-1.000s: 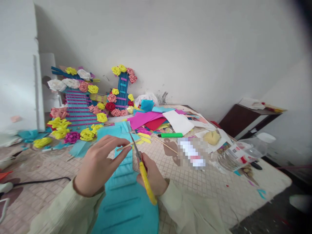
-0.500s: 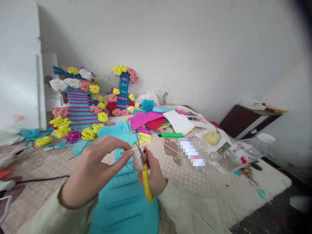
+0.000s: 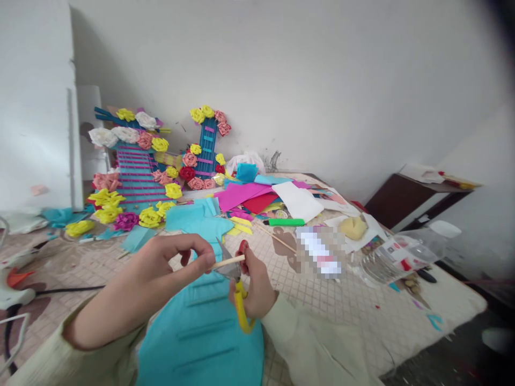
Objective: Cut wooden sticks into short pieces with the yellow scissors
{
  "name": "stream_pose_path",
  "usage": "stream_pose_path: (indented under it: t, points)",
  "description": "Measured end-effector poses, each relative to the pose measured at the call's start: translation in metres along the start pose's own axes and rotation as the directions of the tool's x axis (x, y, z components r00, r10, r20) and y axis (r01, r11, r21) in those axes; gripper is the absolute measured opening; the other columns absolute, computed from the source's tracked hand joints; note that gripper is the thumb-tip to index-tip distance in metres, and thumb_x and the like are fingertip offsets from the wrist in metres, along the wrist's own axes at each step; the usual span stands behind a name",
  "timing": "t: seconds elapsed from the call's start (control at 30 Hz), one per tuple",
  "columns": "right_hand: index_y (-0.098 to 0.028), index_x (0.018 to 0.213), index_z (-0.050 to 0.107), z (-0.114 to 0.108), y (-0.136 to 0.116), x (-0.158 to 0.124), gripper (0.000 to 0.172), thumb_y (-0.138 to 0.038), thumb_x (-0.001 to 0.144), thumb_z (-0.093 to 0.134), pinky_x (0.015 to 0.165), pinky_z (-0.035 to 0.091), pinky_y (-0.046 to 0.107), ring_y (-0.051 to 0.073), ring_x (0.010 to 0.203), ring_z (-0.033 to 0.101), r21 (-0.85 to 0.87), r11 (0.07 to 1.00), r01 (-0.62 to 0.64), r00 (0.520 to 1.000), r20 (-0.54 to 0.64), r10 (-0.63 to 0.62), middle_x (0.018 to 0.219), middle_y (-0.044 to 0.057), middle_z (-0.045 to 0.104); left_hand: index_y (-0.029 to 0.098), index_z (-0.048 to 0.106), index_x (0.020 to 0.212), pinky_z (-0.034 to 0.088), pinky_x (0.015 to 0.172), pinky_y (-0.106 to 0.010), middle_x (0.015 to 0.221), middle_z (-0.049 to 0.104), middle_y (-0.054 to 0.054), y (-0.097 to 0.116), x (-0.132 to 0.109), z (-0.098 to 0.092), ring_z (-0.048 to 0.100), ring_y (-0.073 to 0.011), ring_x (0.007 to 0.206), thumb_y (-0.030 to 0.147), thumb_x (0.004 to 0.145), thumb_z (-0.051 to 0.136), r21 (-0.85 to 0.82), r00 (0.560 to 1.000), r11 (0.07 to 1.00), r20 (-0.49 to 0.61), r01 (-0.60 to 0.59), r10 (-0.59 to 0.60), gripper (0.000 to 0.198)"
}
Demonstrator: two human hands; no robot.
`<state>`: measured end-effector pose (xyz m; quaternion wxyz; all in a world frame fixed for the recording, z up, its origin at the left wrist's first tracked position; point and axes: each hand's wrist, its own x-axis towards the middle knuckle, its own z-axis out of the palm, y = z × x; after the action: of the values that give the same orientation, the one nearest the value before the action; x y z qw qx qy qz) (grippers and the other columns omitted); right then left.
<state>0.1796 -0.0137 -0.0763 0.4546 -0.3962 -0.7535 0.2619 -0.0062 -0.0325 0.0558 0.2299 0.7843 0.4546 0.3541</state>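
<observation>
My left hand [image 3: 169, 265] pinches a thin wooden stick [image 3: 227, 261] between thumb and fingertips, holding it level. My right hand [image 3: 251, 287] grips yellow-handled scissors [image 3: 237, 292], whose blades sit against the stick close to my left fingertips. Both hands hover over a turquoise paper piece with raised strips [image 3: 201, 332] lying in front of me on the checked tablecloth [image 3: 341, 305].
Two blue paper towers with paper roses [image 3: 134, 171] [image 3: 205, 147] stand at the back left. Loose coloured sheets [image 3: 249, 195], a green marker [image 3: 285, 222], more sticks and a plastic bottle [image 3: 398, 254] litter the table. A dark side table [image 3: 406, 195] stands at right. A black cable [image 3: 60, 290] runs at left.
The scissors dropped lower and their blades swung down onto the stick. My left hand tightened its pinch and moved slightly down with the stick. The view shifted a little left.
</observation>
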Motion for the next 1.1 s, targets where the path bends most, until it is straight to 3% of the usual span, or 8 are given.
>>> stream_pose_path:
  t: [0.1,0.27,0.43,0.57,0.7,0.9,1.1]
  points:
    - [-0.018,0.102,0.048,-0.0011,-0.0013,0.0005,0.039,-0.026,0.065,0.055,0.056,0.035,0.028,0.016,0.061,0.043,-0.021,1.0,0.012,1.0,-0.028,-0.013,0.073,0.001,0.046,0.024,0.066,0.066,0.049,0.049,-0.019,0.064,0.066,0.001,-0.0013,0.0,-0.0016,0.062,-0.0144,0.059,0.042,0.083,0.051,-0.003,1.0,1.0,0.016,0.021,-0.021,0.028]
    - [-0.018,0.108,0.047,-0.0013,-0.0029,0.0029,0.05,-0.025,0.06,0.057,0.054,0.034,0.027,0.014,0.06,0.04,0.091,0.996,0.01,1.0,0.005,-0.01,0.073,-0.001,0.043,0.023,0.064,0.066,0.049,0.047,-0.018,0.061,0.065,0.001,-0.0028,0.0002,-0.0038,0.061,-0.015,0.056,0.044,0.084,0.049,-0.027,1.0,1.0,0.007,0.008,-0.008,0.031]
    - [-0.018,0.109,0.047,-0.0005,-0.0024,0.0029,0.053,-0.026,0.058,0.058,0.055,0.035,0.027,0.014,0.061,0.04,0.088,0.996,-0.03,0.999,0.021,0.029,0.073,-0.001,0.043,0.026,0.068,0.071,0.053,0.053,-0.019,0.074,0.071,0.0,-0.0012,0.0007,-0.0038,0.067,-0.0163,0.066,0.044,0.084,0.051,-0.005,0.999,0.999,-0.012,-0.04,0.04,0.028]
    - [-0.017,0.111,0.045,-0.0003,-0.0011,0.0012,0.048,-0.026,0.065,0.057,0.056,0.036,0.027,0.015,0.061,0.041,0.088,0.996,-0.008,1.0,0.018,0.007,0.075,0.0,0.044,0.027,0.069,0.073,0.054,0.061,-0.018,0.084,0.072,0.001,-0.0004,0.001,-0.0026,0.068,-0.0155,0.075,0.037,0.083,0.054,-0.026,0.996,0.997,0.03,-0.079,0.079,0.02]
    - [-0.017,0.112,0.045,0.0002,-0.0003,0.0011,0.047,-0.026,0.067,0.056,0.056,0.035,0.027,0.015,0.061,0.041,0.08,0.997,0.005,1.0,0.013,-0.006,0.075,0.0,0.044,0.028,0.067,0.068,0.051,0.058,-0.016,0.083,0.071,0.002,-0.0014,0.0019,-0.0011,0.068,-0.0139,0.075,0.034,0.082,0.055,-0.059,0.995,0.994,-0.015,-0.097,0.096,0.02]
    - [-0.016,0.111,0.046,0.0004,0.001,0.0025,0.048,-0.026,0.065,0.057,0.054,0.035,0.027,0.015,0.06,0.039,0.076,0.997,0.002,1.0,0.005,-0.002,0.073,-0.001,0.043,0.026,0.065,0.067,0.053,0.059,-0.02,0.086,0.072,0.0,-0.0053,0.0016,-0.0015,0.067,-0.0156,0.074,0.04,0.084,0.056,-0.012,0.994,0.995,-0.054,-0.098,0.097,0.023]
    - [-0.018,0.106,0.048,0.0025,0.0051,0.0016,0.042,-0.027,0.065,0.056,0.056,0.039,0.027,0.015,0.062,0.042,0.084,0.996,0.014,1.0,-0.003,-0.014,0.073,0.0,0.044,0.025,0.064,0.07,0.052,0.062,-0.02,0.087,0.07,0.0,-0.0071,-0.0003,-0.0051,0.066,-0.016,0.078,0.046,0.085,0.051,0.014,1.0,1.0,-0.008,-0.028,0.028,0.029]
